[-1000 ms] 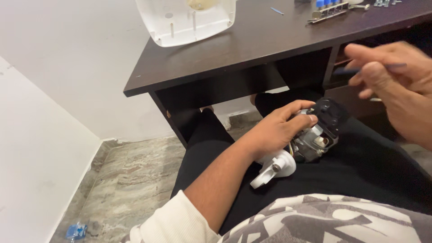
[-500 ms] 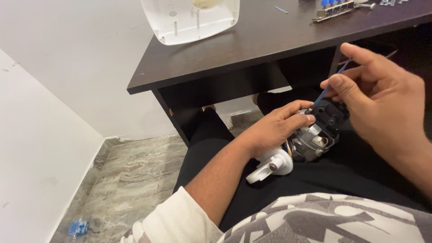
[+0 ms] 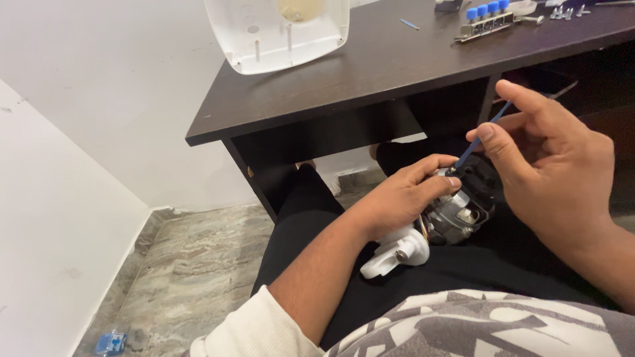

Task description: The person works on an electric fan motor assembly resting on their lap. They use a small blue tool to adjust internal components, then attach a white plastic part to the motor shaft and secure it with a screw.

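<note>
Since a second ago the right hand (image 3: pixel 555 165) has come down from up beside the counter and now sits right over the small grey and black metal motor with a white plastic end (image 3: pixel 446 215). Its grip is closed: the thumb and first finger pinch a thin blue stick-shaped tool (image 3: pixel 481 135), and the low tip of the tool touches the black top of the motor. The left hand (image 3: pixel 403 198) has stayed on the motor. Its fingers are curled over the motor's near side, so its grip is closed on it, pressing it onto the lap in black trousers (image 3: pixel 311 218).

Up above the motor is the dark brown wooden counter (image 3: pixel 370 73). On the counter, far up and to the left of the motor, lies a white plastic cover with rounded corners (image 3: pixel 278 33). Straight up from the motor, near the counter's back edge, lies a metal strip with blue caps (image 3: pixel 489 18), with a few small screws (image 3: pixel 567 11) beside it.

Far down to the left of the motor, on the grey marble floor (image 3: pixel 185 277), lies a small blue thing (image 3: pixel 110 342), too small to tell what it is
</note>
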